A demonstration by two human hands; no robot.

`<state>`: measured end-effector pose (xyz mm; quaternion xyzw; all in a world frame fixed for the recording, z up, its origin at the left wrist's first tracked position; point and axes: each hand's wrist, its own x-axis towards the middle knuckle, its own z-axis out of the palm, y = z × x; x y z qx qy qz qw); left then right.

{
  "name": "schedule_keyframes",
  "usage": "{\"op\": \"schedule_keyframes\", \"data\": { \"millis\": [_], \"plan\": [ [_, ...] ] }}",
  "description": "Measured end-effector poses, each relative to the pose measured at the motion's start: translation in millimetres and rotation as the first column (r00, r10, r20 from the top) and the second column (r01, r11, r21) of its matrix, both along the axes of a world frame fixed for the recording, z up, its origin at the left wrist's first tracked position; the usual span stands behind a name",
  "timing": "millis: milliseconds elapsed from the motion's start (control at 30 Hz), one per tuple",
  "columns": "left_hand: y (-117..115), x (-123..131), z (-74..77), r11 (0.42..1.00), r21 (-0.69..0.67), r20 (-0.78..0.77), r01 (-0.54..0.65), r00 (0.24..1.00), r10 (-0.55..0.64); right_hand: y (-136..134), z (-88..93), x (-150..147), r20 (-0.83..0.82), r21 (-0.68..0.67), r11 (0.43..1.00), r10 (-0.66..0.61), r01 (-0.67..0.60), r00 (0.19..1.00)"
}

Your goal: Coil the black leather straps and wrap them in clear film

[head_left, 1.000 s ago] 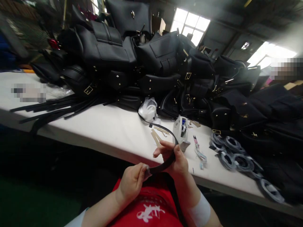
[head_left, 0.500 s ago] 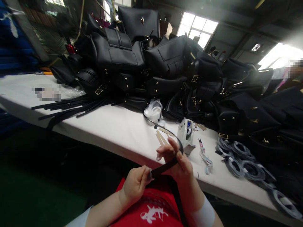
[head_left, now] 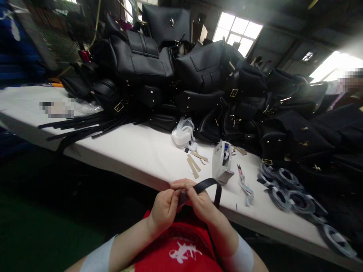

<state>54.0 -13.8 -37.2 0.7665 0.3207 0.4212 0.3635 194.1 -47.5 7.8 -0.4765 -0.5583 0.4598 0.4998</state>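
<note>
A black strap (head_left: 208, 184) curves up out of my hands and hangs down over the table's front edge. My left hand (head_left: 165, 207) pinches its end between thumb and fingers, just above the red apron (head_left: 181, 241). Close beside it, my right hand (head_left: 195, 198) is closed round the same strap, thumb on top, fingers reaching toward my left hand. The strap's end is mostly hidden between the hands. Behind them on the white table (head_left: 153, 166) stand a white tape dispenser (head_left: 222, 162) and several tan strips (head_left: 194, 165).
Black bags (head_left: 147, 64) are piled along the back. Black straps (head_left: 82, 128) lie at left, a clear plastic bag (head_left: 183, 133) in the middle. Right of the dispenser are small pliers (head_left: 241, 177) and several wrapped coils (head_left: 300, 202). A blurred person (head_left: 351, 83) is at far right.
My right hand has moved left and down along the strap, next to my left hand, and its raised fingers have closed. The strap now arches on the right of my hands.
</note>
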Motion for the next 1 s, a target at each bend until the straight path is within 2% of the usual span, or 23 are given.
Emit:
{"op": "schedule_keyframes", "data": {
  "millis": [67,100,167,233,300,367,500,600,667,767,867,933,1000],
  "plan": [
    [1.8,3.9,-0.4,1.0,0.008,-0.007,-0.011,1.0,0.011,-0.6,-10.4,-2.3,-0.03,-0.066,0.997,0.03,-0.032,0.999],
    [2.9,4.8,-1.9,1.0,0.003,-0.023,-0.002,1.0,0.002,-0.3,-13.7,0.6,-0.06,-0.093,0.996,0.001,-0.006,0.998],
    [5.5,4.2,-6.4,0.999,-0.029,-0.076,0.025,0.997,-0.027,1.6,-15.5,13.5,-0.158,-0.114,0.986,-0.14,0.122,0.978],
    [8.0,2.0,-11.4,0.996,-0.077,-0.132,0.04,0.99,-0.05,4.5,-12.6,30.8,-0.284,-0.126,0.954,-0.298,0.273,0.911],
    [9.5,0.6,-14.4,0.991,-0.127,-0.167,0.041,0.984,-0.062,6.5,-8.6,43.8,-0.347,-0.13,0.928,-0.372,0.349,0.861],
    [9.2,1.3,-13.9,0.98,-0.194,-0.181,0.053,0.98,-0.088,6.5,-6.8,46.8,-0.329,-0.14,0.939,-0.343,0.314,0.88],
    [6.4,6.3,-6.2,0.952,-0.297,-0.157,0.072,0.98,-0.123,2.7,-9.8,33.0,-0.259,-0.14,0.971,-0.226,0.196,0.939],
    [6.5,6.5,-1.5,0.952,-0.29,-0.127,0.098,0.982,-0.139,1.4,-5.4,32.5,-0.166,-0.064,0.962,-0.271,0.264,0.948],
    [8.4,4.7,2.6,0.955,-0.267,-0.113,0.127,0.98,-0.162,1.4,7.5,42.3,-0.091,0.016,0.951,-0.306,0.308,0.948],
    [12.2,5.0,18.3,0.954,-0.218,-0.09,0.207,0.969,-0.23,1.5,40.2,59.8,0.05,0.109,0.956,-0.279,0.272,0.959],
    [17.2,15.7,49.5,0.959,-0.138,-0.006,0.245,0.969,-0.249,3.5,74.5,62.8,0.206,0.188,0.965,-0.221,0.183,0.953],
    [22.2,27.9,74.5,0.963,-0.103,0.109,0.248,0.965,-0.237,8.2,91.9,55.7,0.301,0.177,0.979,-0.152,0.101,0.941],
    [29.1,41.2,97.2,0.971,-0.077,0.216,0.225,0.955,-0.204,17.6,106.9,48.7,0.335,0.102,0.995,-0.041,0.007,0.941]
  ]
}}
